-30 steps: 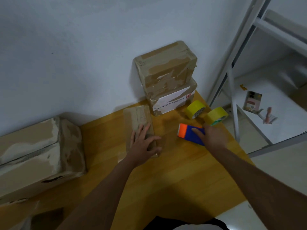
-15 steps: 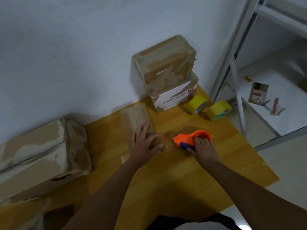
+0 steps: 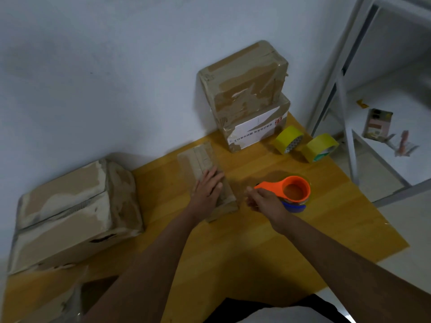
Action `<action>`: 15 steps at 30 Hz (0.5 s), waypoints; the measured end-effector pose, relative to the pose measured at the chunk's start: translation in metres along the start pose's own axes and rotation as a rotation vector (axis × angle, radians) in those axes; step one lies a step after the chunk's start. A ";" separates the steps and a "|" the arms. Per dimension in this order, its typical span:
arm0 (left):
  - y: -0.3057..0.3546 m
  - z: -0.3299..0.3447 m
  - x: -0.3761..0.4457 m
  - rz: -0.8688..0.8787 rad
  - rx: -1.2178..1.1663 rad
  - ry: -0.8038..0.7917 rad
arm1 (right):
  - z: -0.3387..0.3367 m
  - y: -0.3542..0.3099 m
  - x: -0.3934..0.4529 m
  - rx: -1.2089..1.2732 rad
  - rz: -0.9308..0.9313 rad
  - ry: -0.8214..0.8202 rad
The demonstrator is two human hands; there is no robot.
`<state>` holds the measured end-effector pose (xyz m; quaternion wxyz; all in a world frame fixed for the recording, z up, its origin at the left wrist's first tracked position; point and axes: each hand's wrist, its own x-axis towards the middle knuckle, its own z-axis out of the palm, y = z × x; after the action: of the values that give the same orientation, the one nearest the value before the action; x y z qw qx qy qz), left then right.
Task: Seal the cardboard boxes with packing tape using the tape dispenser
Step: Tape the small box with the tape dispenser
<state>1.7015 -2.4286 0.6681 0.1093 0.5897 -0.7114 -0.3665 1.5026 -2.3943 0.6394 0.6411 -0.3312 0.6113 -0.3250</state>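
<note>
While left hand [image 3: 208, 190] stays, dispenser [image 3: 287, 191] lifted

Orange tape dispenser [image 3: 289, 191] beside flat box [image 3: 205, 173]

Left hand [image 3: 208, 190] flat, right hand [image 3: 265, 200] curled.

Tape dispenser [image 3: 289, 191]: orange body, blue underside. Two tape rolls [image 3: 289, 139] at 1 o'clock: yellow. Table [image 3: 245, 241]: yellow-orange wood grain. Cardboard boxes [image 3: 207, 173]: brown, paler tape patches. Lower stacked box [image 3: 254, 128]: white label, red mark. Wall [image 3: 105, 78]: pale grey-blue.
</note>
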 end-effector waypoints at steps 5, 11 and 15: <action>-0.005 0.002 -0.001 0.022 0.020 -0.008 | -0.002 0.003 -0.001 -0.086 -0.172 0.055; -0.002 0.001 -0.005 0.024 0.080 -0.067 | 0.000 0.011 -0.004 -0.377 -0.349 0.120; -0.009 -0.004 -0.006 0.092 0.183 -0.126 | 0.003 0.010 -0.003 -0.433 -0.414 0.153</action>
<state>1.7123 -2.4248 0.6670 0.0269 0.5399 -0.7735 -0.3308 1.5052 -2.3856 0.6328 0.4280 -0.5521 0.6323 -0.3351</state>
